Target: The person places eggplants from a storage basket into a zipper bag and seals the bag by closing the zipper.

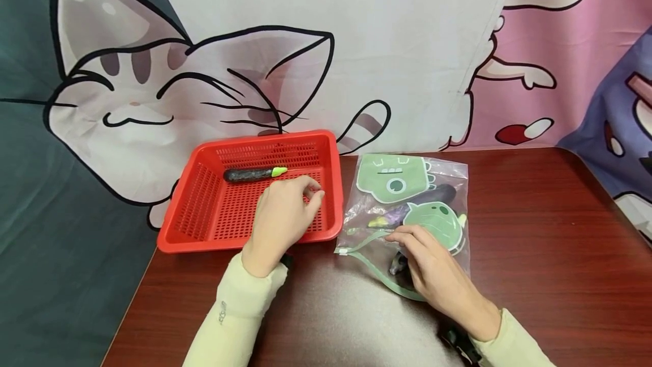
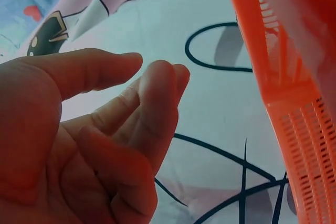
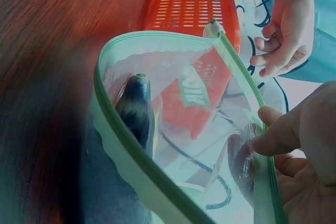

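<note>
My left hand is above the front right of a red plastic basket, its fingers loosely bent; in the left wrist view, nothing lies between thumb and fingertips. Inside the basket lies a dark, long eggplant-like item with a bright green end. My right hand pinches one edge of the mouth of a clear zip bag with a green seal. The mouth gapes. A purple eggplant-like item lies in the bag; a dark one shows near the mouth, partly covered in the head view.
The bag bears green cartoon prints and lies right of the basket on a dark reddish wooden table. A cloth with a cartoon cat hangs behind, close to the table's back edge.
</note>
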Available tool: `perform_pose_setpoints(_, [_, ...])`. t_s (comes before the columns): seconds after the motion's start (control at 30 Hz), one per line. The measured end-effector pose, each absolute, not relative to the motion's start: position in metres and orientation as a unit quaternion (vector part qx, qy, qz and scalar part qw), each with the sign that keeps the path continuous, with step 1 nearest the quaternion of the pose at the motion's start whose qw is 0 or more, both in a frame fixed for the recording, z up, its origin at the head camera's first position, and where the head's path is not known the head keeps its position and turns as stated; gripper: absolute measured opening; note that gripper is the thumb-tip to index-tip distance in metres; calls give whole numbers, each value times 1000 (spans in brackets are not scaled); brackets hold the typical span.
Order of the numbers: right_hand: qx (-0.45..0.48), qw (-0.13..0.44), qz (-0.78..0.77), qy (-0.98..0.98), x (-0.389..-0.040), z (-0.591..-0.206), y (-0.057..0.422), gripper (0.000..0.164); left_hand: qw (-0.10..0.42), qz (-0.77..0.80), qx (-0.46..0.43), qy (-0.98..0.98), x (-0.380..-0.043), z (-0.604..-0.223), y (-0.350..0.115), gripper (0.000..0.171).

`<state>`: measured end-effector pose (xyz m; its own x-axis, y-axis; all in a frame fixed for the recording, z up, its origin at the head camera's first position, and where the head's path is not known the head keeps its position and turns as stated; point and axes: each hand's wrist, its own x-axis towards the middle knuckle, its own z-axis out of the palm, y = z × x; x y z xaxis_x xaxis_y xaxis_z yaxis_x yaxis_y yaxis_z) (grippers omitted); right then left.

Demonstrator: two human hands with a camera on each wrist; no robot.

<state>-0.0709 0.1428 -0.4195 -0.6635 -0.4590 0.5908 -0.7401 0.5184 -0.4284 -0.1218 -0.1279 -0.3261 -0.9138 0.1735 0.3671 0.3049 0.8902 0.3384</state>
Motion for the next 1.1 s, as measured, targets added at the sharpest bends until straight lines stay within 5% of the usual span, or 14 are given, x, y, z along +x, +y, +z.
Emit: perform_pose_setpoints(1.1, [355, 206, 340, -846, -70, -421, 141, 32, 46, -125, -81, -988, -179, -320, -189, 23])
